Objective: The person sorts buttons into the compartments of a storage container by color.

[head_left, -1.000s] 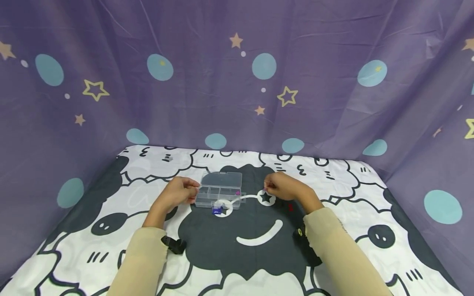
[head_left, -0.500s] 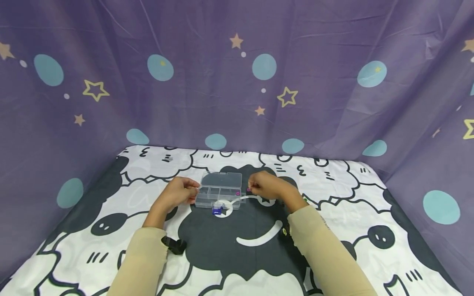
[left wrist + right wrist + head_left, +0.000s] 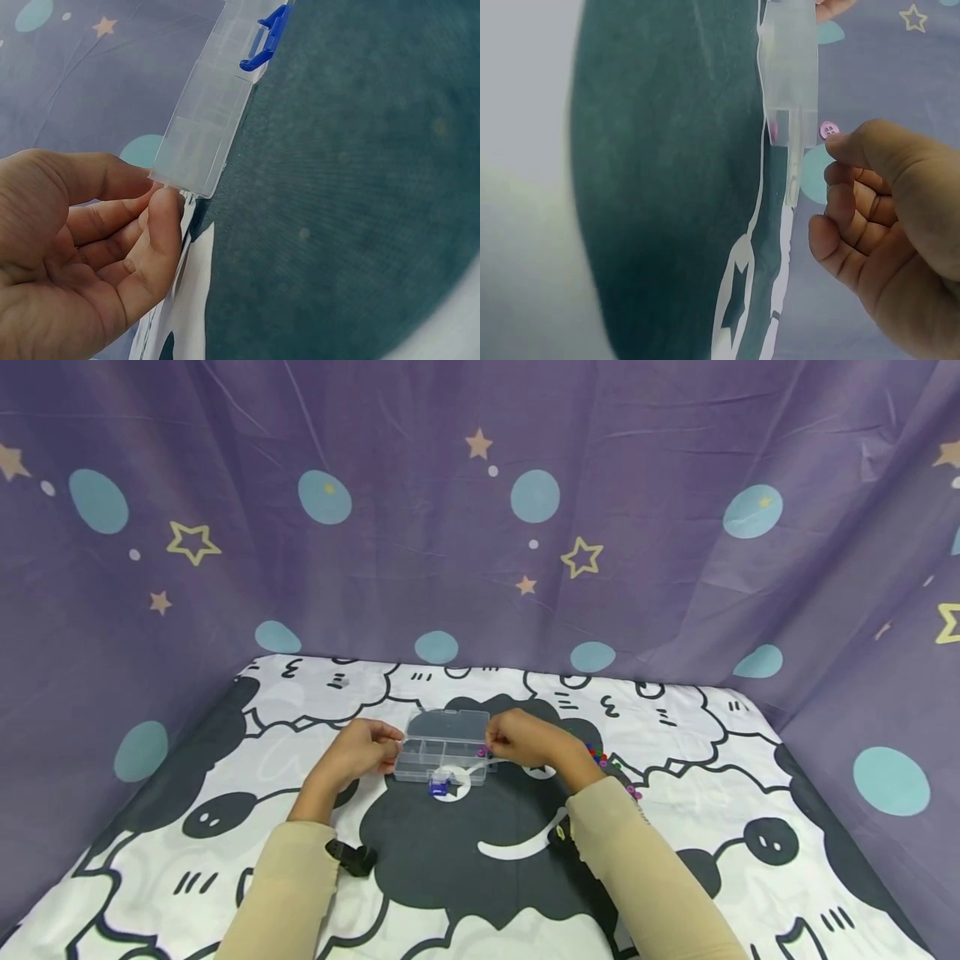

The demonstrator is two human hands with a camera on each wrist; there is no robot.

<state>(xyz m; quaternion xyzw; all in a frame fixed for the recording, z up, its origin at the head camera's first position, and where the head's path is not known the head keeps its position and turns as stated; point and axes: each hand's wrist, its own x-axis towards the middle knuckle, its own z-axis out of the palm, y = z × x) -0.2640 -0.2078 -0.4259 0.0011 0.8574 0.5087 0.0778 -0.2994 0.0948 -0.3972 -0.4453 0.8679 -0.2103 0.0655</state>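
Observation:
A clear plastic compartment box (image 3: 420,772) with a blue latch (image 3: 438,787) lies on the dark printed cloth, its lid (image 3: 450,725) raised at the back. My left hand (image 3: 365,745) pinches the box's left end between thumb and fingers. Over the right end is my right hand (image 3: 519,737), its fingers curled. A pink button (image 3: 829,130) with small holes is at its thumb and fingertip, just above the box rim. Another pink spot, apparently a button (image 3: 773,130), shows through the wall of the end compartment.
Several small coloured buttons (image 3: 597,757) lie to the right, partly hidden behind my right forearm. More pink ones (image 3: 634,793) are near the sleeve. A patterned cloth (image 3: 517,881) covers the table, and a purple curtain (image 3: 420,585) hangs behind it.
My right hand has moved left from beside the box to over its right end, bringing the pink button. The coloured buttons under the forearm have come into view. My left hand stays put.

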